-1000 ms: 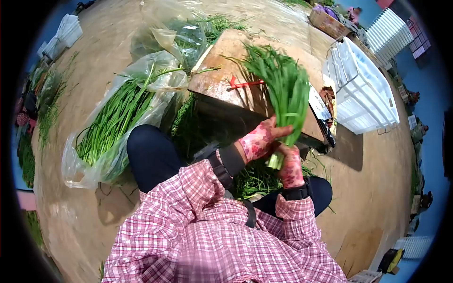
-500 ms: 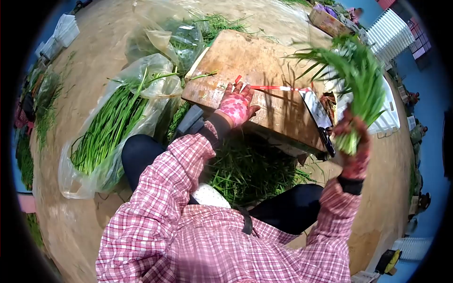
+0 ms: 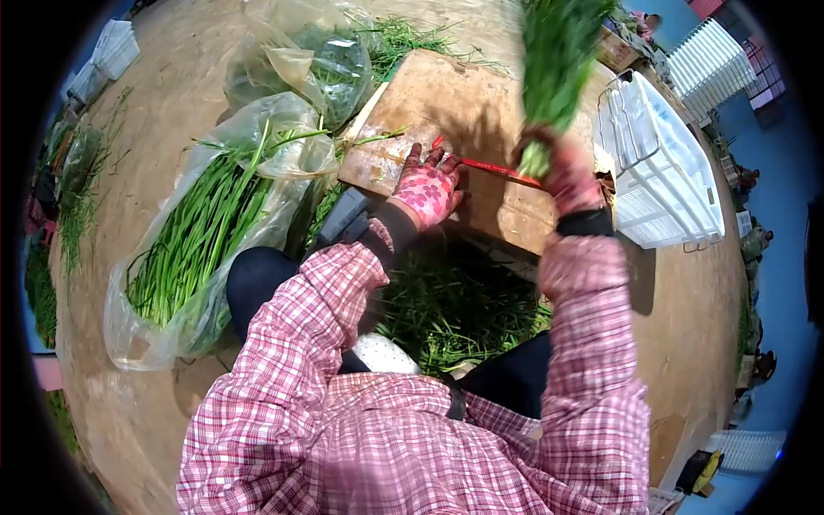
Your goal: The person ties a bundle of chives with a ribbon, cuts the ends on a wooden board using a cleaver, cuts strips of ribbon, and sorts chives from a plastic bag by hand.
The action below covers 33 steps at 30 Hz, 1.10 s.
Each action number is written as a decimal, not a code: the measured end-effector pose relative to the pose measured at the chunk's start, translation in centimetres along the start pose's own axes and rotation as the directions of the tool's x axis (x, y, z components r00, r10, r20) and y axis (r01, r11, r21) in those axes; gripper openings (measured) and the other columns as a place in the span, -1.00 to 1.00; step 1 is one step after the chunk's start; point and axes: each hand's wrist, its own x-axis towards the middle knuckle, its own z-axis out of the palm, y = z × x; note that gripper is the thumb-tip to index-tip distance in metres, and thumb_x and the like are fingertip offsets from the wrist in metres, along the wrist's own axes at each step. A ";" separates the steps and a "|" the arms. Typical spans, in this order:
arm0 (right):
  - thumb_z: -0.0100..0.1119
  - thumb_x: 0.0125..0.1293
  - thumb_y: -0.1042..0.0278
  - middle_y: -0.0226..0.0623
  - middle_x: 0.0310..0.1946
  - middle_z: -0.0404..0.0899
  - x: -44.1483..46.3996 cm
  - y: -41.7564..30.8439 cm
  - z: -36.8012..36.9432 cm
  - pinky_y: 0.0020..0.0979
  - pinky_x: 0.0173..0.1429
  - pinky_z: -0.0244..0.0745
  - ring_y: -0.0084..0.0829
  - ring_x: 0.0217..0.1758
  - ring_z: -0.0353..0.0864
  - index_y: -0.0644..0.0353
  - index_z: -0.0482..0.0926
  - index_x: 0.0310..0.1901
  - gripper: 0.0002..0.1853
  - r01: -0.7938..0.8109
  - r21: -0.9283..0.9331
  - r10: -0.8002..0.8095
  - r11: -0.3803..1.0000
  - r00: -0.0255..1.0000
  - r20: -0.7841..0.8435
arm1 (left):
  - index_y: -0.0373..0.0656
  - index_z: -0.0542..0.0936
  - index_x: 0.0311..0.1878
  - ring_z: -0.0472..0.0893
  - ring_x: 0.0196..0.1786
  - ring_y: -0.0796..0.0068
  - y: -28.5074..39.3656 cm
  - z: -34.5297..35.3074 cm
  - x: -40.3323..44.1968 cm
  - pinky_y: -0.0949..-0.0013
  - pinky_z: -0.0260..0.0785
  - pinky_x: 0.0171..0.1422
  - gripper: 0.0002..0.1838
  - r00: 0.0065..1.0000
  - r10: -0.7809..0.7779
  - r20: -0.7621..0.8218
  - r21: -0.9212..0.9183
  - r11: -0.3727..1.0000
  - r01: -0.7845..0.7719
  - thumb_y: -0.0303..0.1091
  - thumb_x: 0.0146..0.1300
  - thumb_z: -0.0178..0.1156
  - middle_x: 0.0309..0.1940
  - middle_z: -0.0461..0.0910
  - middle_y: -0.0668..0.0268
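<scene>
My left hand (image 3: 428, 190), in a pink flowered fingerless glove, lies flat on a wooden block (image 3: 455, 90) with its fingers spread. Its fingertips are beside a thin red strip (image 3: 491, 166) that stretches across the wood. In my right hand (image 3: 568, 172) is a bunch of chives (image 3: 560, 64), gripped round the pale stem ends. The leaves point up and away, blurred by motion. Hand and bunch are above the right part of the block, covering the strip's far end. I cannot tell whether the bunch touches the strip.
Left of the block, a clear plastic bag (image 3: 129, 335) holds long green stalks (image 3: 202, 236); another bag (image 3: 296, 64) stands behind it. A white crate (image 3: 665, 172) is at the right. Loose green trimmings (image 3: 451, 305) lie between my knees. Stacked white crates (image 3: 705, 58) stand farther back.
My right hand has swung left with the chives, from beside the white crate to over the block. The crate and its wire handle now show more fully. My left hand stays flat on the wood.
</scene>
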 end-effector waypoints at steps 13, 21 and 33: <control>0.16 0.31 -0.21 -0.26 -0.27 0.69 -4.4 5.4 0.3 -0.33 -0.14 0.51 -0.35 -0.29 0.67 0.34 0.64 -0.10 -0.39 -0.181 -0.733 0.078 0.655 0.982 -0.173 | 0.00 0.50 0.26 0.31 0.42 0.16 -4.6 1.2 -0.6 -0.15 -0.07 0.50 -0.53 0.982 0.076 -0.171 -0.104 0.990 -0.095 -0.10 0.32 0.12 0.34 0.42 0.31; 0.24 0.34 0.22 -0.35 -0.44 0.57 -4.4 7.9 -1.6 -0.46 -0.46 0.38 -0.57 -0.56 0.48 0.34 0.56 -0.03 -0.66 0.006 -0.502 -0.064 0.865 0.993 -0.098 | 0.00 0.49 0.29 0.39 0.36 0.03 -0.1 -2.0 1.6 0.08 0.26 0.40 -0.53 0.921 -0.103 -0.375 -0.570 0.809 -0.142 -0.20 0.32 0.20 0.28 0.45 0.07; 0.11 0.43 0.34 -0.35 -0.42 0.57 -5.5 7.4 -4.6 -0.54 -0.51 0.41 -0.56 -0.49 0.53 0.33 0.52 -0.01 -0.76 -0.158 -0.080 0.146 0.984 0.979 -0.140 | 0.34 0.21 0.48 -0.07 0.59 0.14 2.4 -2.0 7.8 -0.19 -0.29 0.58 -0.45 0.910 0.309 0.276 -0.303 0.927 -0.223 0.16 0.48 -0.26 0.56 0.04 0.42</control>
